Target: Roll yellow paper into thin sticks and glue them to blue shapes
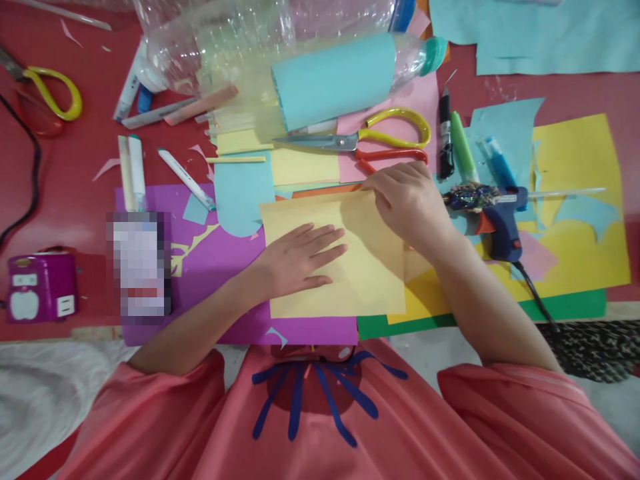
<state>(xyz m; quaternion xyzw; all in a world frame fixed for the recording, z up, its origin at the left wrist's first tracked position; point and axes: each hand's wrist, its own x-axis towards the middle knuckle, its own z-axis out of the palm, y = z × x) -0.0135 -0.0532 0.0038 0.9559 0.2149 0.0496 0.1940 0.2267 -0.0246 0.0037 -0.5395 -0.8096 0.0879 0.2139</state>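
A pale yellow sheet of paper point(370, 267) lies in front of me over purple paper point(215, 260) and other coloured sheets. My left hand point(300, 261) rests flat on it, fingers spread. At the sheet's upper right corner is my right hand point(407, 200), its fingers curled down; whether they pinch the corner is hidden. Just above that hand lie scissors with yellow and red handles point(395, 137), blades pointing left. Behind them a plastic bottle wrapped in light blue paper point(335, 80) lies on its side, its green cap to the right.
To the right are a blue glue gun point(503, 227), a black pen-like tool point(445, 133) and a green marker point(464, 147). At the left sit a phone point(140, 267), a purple box point(43, 287), several markers and a second pair of scissors point(50, 93). Clear bottles point(220, 40) lie at the back.
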